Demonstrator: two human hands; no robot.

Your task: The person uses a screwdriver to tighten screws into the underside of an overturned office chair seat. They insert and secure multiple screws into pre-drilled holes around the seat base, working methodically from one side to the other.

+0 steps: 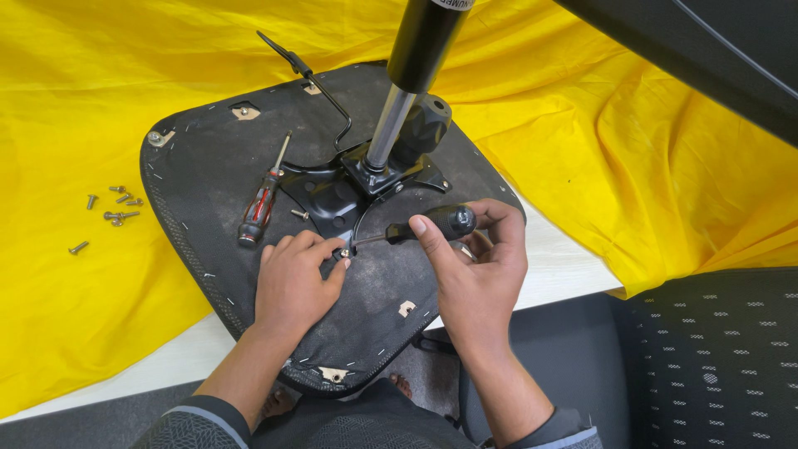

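- Nearest camera: two forearms in dark ribbed cuffs reaching up from bottom edge, bare toes showing on floor below.
- Left hand (293, 283) lying palm-down on upturned chair seat underside (208, 175), fingers bent together, thumb and forefinger pinching small bolt (343, 253) at near edge of black metal mounting plate (332, 195).
- Right hand (475, 266) curled shut around black screwdriver (420, 229), thumb laid over handle; shaft running left, tip meeting pinched bolt.
- Seat underside: dark fabric, dusty, stapled round rim, resting on yellow cloth (100, 91) with near edge overhanging pale tabletop (565, 274).
- Gas cylinder (411, 75) rising from plate centre toward camera, chrome lower section, black upper sleeve; black knob just right of its base.
- Thin black lever rod (320, 91) running from plate to far left, past seat edge.
- Second screwdriver (262, 204), red-and-black handle, lying loose on seat just left of plate, apart from both hands.
- One loose screw (299, 214) on seat between that handle and plate.
- Scatter of spare screws (112, 208) on cloth, well left of seat.
- Dark dotted upholstery (715, 357) at near right.
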